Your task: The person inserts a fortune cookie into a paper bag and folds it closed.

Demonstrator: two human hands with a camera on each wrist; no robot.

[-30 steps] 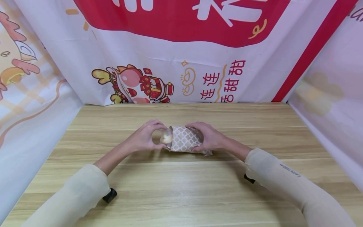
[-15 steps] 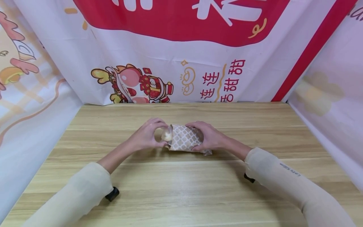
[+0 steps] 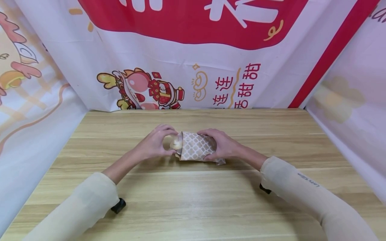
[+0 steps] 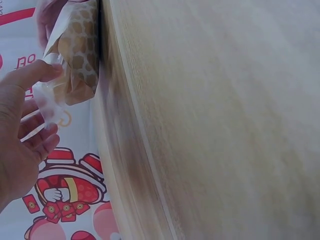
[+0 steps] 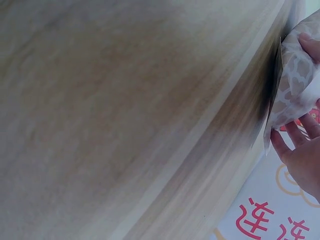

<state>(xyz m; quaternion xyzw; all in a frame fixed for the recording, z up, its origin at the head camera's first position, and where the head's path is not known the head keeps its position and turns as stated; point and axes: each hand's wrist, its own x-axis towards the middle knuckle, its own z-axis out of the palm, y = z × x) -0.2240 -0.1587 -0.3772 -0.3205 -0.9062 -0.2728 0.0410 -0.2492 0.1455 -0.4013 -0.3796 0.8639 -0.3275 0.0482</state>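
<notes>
"Location of the patterned paper bag [image 3: 196,147]?"

"Middle of the frame in the head view, lying on its side on the wood-grain table [image 3: 193,197]. Its open mouth faces left. A pale rounded item [image 3: 176,143] shows at that mouth, partly inside."

"Condition of the grip, left hand [image 3: 155,144]?"

"Grasping. Thumb and fingers are bent around the pale rounded item, left of centre. In the left wrist view, clear film [image 4: 47,105] shows between thumb and fingers, at the left of the frame; what lies under it cannot be identified."

"And the right hand [image 3: 221,144]?"

"Also grasping. It is clasped over the bag's right end, thumb on the near side, fingers on the far side. A loose corner of paper sticks out below that hand."

"Surroundings?"

"A printed white and red backdrop [image 3: 169,55] spans the upper part of the frame. Light sleeves [image 3: 75,204] cover both forearms, entering from the lower left and lower right. A black object [image 3: 118,206] shows beside the left cuff."
</notes>
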